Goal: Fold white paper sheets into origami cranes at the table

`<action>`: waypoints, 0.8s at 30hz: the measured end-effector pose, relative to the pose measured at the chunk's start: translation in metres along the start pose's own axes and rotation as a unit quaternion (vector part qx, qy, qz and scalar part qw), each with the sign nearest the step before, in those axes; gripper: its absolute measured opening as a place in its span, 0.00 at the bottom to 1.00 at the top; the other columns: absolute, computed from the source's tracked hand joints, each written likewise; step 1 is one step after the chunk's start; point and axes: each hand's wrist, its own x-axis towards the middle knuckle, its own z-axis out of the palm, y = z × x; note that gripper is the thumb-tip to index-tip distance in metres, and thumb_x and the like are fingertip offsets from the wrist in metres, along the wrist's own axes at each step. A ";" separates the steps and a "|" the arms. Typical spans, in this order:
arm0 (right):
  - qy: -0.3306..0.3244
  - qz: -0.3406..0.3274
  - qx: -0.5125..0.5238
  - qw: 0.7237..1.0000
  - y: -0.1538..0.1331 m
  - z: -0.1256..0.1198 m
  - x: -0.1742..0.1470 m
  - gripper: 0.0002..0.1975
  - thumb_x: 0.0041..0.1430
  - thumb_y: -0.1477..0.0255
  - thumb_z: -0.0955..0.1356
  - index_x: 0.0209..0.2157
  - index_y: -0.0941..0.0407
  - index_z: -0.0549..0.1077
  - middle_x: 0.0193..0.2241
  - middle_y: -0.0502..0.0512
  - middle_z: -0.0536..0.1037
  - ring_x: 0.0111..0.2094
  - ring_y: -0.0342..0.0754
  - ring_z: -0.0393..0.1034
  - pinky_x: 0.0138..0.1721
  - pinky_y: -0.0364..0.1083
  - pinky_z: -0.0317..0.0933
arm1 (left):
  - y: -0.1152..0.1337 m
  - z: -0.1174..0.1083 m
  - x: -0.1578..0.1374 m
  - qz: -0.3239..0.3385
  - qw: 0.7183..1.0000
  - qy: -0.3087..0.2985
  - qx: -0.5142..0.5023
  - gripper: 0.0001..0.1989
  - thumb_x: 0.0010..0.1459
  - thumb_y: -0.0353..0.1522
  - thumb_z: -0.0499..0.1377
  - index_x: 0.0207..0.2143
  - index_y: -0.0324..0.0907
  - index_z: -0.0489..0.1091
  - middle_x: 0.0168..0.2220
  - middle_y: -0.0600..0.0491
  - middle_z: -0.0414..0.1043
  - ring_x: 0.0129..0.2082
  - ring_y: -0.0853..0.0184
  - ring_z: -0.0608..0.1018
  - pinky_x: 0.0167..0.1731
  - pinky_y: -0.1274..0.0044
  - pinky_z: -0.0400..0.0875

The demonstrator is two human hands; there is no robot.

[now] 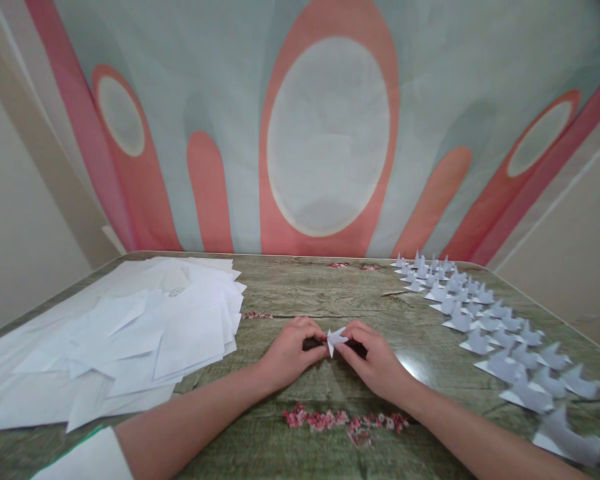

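Between my two hands, above the middle of the table, is a small folded white paper bird (336,339), its pointed tips spread. My left hand (296,350) pinches its left end between thumb and fingers. On the other side my right hand (373,357) is closed on the bird's right part with thumb and forefinger. The fingertips cover some of the folds. Rows of similar white paper birds (460,319) stand along the table's right side. To the left of my hands lies a wide, loose pile of white paper sheets (193,333).
The table (300,293) has a wood-grain top with printed pink flowers (315,419). A bright reflection shows beside my right wrist. Behind the table's far edge hangs a grey-green backdrop (240,80) with coral shapes and pale ovals.
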 end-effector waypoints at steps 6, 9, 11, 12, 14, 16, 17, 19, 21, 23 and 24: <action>-0.060 0.003 0.027 0.998 -0.004 -0.001 0.000 0.05 0.57 0.74 0.64 0.28 0.57 0.70 0.28 0.52 0.69 0.32 0.45 0.64 0.34 0.44 0.58 | -0.001 0.001 0.001 -0.003 0.997 -0.005 -0.074 0.04 0.51 0.32 0.62 0.29 0.40 0.74 0.29 0.53 0.71 0.33 0.69 0.72 0.36 0.78 0.62; -0.069 0.001 0.024 0.997 -0.005 -0.002 0.000 0.05 0.56 0.74 0.64 0.28 0.57 0.70 0.28 0.51 0.69 0.32 0.45 0.64 0.34 0.44 0.57 | 0.001 0.001 0.000 -0.010 0.998 -0.008 -0.067 0.05 0.50 0.32 0.62 0.25 0.38 0.73 0.27 0.54 0.69 0.30 0.70 0.71 0.32 0.79 0.62; -0.074 -0.002 0.020 0.997 -0.006 -0.003 -0.001 0.04 0.56 0.75 0.64 0.28 0.56 0.70 0.28 0.51 0.70 0.32 0.45 0.64 0.35 0.44 0.57 | 0.002 0.000 0.000 -0.008 0.998 -0.014 -0.053 0.07 0.51 0.32 0.61 0.24 0.38 0.72 0.26 0.55 0.68 0.29 0.70 0.70 0.31 0.79 0.62; -0.077 -0.003 0.018 0.997 -0.006 -0.003 -0.001 0.04 0.56 0.75 0.65 0.28 0.56 0.70 0.28 0.51 0.70 0.32 0.45 0.64 0.36 0.44 0.56 | 0.003 0.000 -0.001 -0.004 0.999 -0.017 -0.044 0.07 0.51 0.32 0.61 0.23 0.38 0.71 0.25 0.55 0.68 0.29 0.70 0.70 0.31 0.79 0.61; -0.078 -0.002 0.014 0.997 -0.007 -0.003 -0.002 0.04 0.56 0.75 0.65 0.28 0.56 0.70 0.28 0.51 0.69 0.32 0.45 0.64 0.36 0.44 0.56 | 0.005 -0.001 -0.001 0.004 0.999 -0.024 -0.029 0.08 0.52 0.32 0.61 0.23 0.38 0.70 0.25 0.55 0.67 0.29 0.70 0.70 0.32 0.79 0.61; -0.075 0.000 0.015 0.997 -0.006 -0.003 -0.002 0.04 0.55 0.75 0.65 0.27 0.56 0.69 0.27 0.51 0.69 0.32 0.45 0.64 0.35 0.44 0.56 | 0.005 -0.001 -0.001 0.006 0.999 -0.025 -0.024 0.08 0.52 0.33 0.60 0.23 0.38 0.70 0.25 0.55 0.67 0.29 0.70 0.69 0.32 0.79 0.61; -0.071 0.001 0.017 0.997 -0.006 -0.003 -0.002 0.04 0.55 0.75 0.65 0.27 0.56 0.69 0.27 0.51 0.69 0.31 0.45 0.64 0.35 0.44 0.56 | 0.005 -0.001 0.000 0.003 0.999 -0.026 -0.028 0.08 0.52 0.33 0.60 0.23 0.38 0.70 0.26 0.55 0.67 0.29 0.70 0.70 0.32 0.79 0.61; -0.058 0.000 0.021 0.998 -0.005 -0.001 -0.001 0.04 0.55 0.75 0.64 0.26 0.56 0.68 0.27 0.51 0.69 0.31 0.45 0.64 0.34 0.44 0.57 | 0.004 -0.001 0.000 -0.006 0.999 -0.030 -0.045 0.08 0.53 0.33 0.60 0.24 0.38 0.70 0.26 0.55 0.67 0.29 0.70 0.70 0.32 0.79 0.62; -0.035 -0.003 0.014 0.999 -0.004 0.000 -0.001 0.04 0.55 0.75 0.64 0.26 0.56 0.67 0.27 0.51 0.69 0.31 0.45 0.64 0.34 0.44 0.57 | 0.003 -0.001 0.001 -0.010 0.998 -0.026 -0.062 0.08 0.52 0.35 0.60 0.27 0.39 0.70 0.28 0.54 0.68 0.31 0.69 0.70 0.33 0.79 0.62; -0.004 -0.001 -0.015 1.000 -0.002 0.001 -0.001 0.04 0.54 0.76 0.64 0.26 0.56 0.67 0.27 0.51 0.68 0.31 0.45 0.63 0.33 0.44 0.57 | 0.002 -0.001 0.001 -0.012 0.998 -0.001 -0.069 0.09 0.51 0.36 0.61 0.32 0.40 0.70 0.32 0.54 0.68 0.34 0.68 0.70 0.35 0.78 0.63; 0.010 0.000 -0.040 0.999 -0.001 0.001 -0.002 0.03 0.53 0.76 0.64 0.26 0.56 0.66 0.27 0.51 0.68 0.31 0.45 0.63 0.33 0.44 0.56 | 0.002 -0.001 0.001 -0.015 0.997 0.016 -0.071 0.10 0.51 0.37 0.61 0.34 0.40 0.70 0.34 0.54 0.68 0.36 0.68 0.70 0.36 0.78 0.63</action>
